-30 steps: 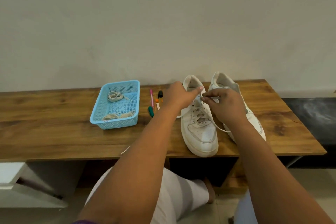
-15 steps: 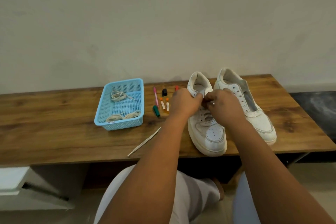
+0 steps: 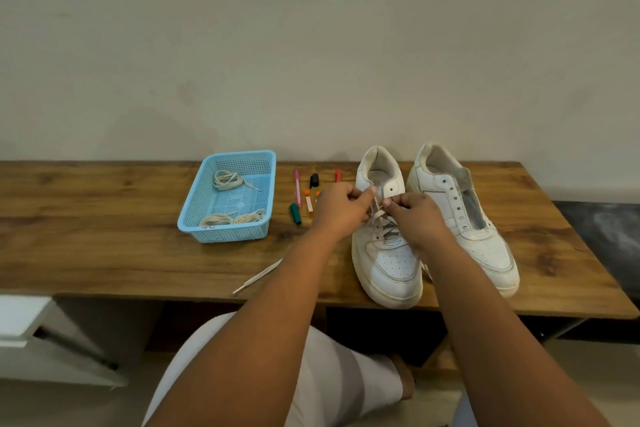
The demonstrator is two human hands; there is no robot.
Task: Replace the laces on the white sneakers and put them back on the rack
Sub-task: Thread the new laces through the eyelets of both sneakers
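— Backdrop? 
— One plain off-white wall (image 3: 311,45), faint scuffs, evenly lit.
— Furniture? 
— One long wooden bench (image 3: 104,246), brown grain with knots, set against the wall; dark recess beneath.
— Other items? 
— White unit (image 3: 20,319), lower left; dark slab (image 3: 602,236), right; pale floor (image 3: 571,374).

Wooden table (image 3: 104,253) against wall. Blue basket (image 3: 194,218) at 10 o'clock; markers (image 3: 304,198) at 12; two white sneakers (image 3: 467,218) at 2; loose lace (image 3: 258,277) at 6, near front edge.
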